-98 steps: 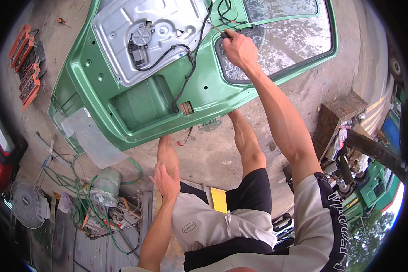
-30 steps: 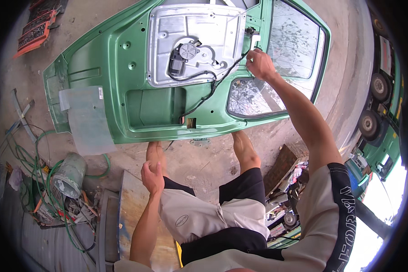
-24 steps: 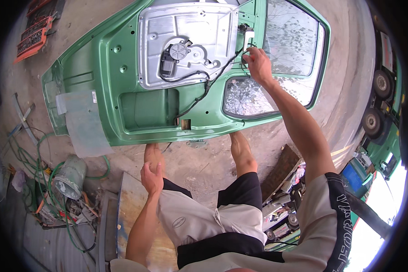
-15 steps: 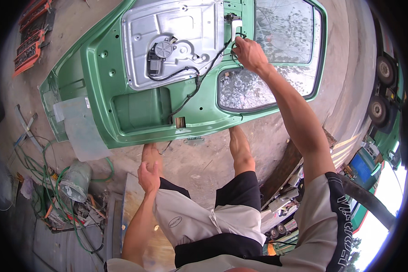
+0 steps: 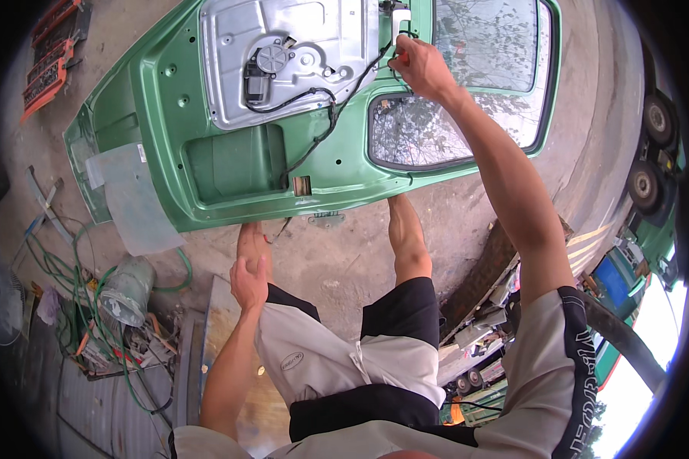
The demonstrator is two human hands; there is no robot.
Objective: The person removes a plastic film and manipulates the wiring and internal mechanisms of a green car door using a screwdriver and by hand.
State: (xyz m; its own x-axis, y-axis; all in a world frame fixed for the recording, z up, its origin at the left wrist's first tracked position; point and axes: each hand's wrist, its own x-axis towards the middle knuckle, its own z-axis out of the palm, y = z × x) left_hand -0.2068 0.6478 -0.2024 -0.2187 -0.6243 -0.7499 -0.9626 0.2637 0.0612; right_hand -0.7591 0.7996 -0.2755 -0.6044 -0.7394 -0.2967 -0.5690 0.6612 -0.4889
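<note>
A green car door (image 5: 161,115) lies in front of me with a silver inner panel (image 5: 230,38), a window motor (image 5: 256,84), black wiring (image 5: 314,141) and two glass panes (image 5: 482,46). My right hand (image 5: 425,69) has its fingers pinched at the wiring beside a white fitting (image 5: 398,23), on the panel's right; what they hold is too small to make out. My left hand (image 5: 249,279) rests on my left leg just above the shorts' hem, fingers loosely bent and apart. A translucent sheet (image 5: 134,206) hangs over the door's left lower part.
Orange tool cases (image 5: 46,84) lie at upper left. Green hose (image 5: 53,260), a bucket (image 5: 126,291) and a fan (image 5: 4,302) stand at lower left. A rusty box (image 5: 471,271) with clutter is right of my legs; a wheeled green vehicle (image 5: 658,229) is at far right.
The screwdriver that my right hand held 3.3 seconds ago no longer shows. In the last second that hand has moved slightly up and left in the picture; my left hand stays on the leg.
</note>
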